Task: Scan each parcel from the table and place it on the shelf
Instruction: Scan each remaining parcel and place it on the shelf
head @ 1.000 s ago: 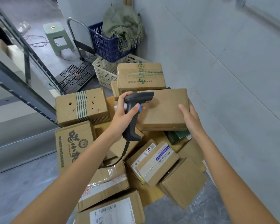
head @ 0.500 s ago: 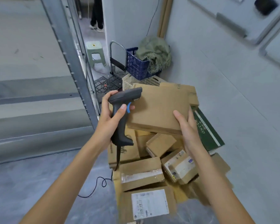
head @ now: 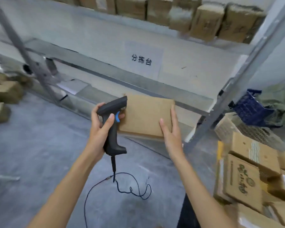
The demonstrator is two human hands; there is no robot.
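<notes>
Matt brown cardboard parcel [head: 146, 117], matt black plastic scanner [head: 112, 122], dull grey metal shelf [head: 138, 79]

1. The floor [head: 39, 153] is grey concrete, smooth and a little mottled.
2. A grey metal rack [head: 155, 99] stands in front, with slanted uprights at the left and at the right.
3. Behind the rack there is a pale wall [head: 89, 51] with a white paper sign [head: 143, 60] carrying three black characters.
4. A dark blue plastic crate [head: 250, 111] stands at the right, behind the right upright, with grey-green cloth [head: 276, 106] in it.
5. The light is even and soft, without hard shadows.
</notes>
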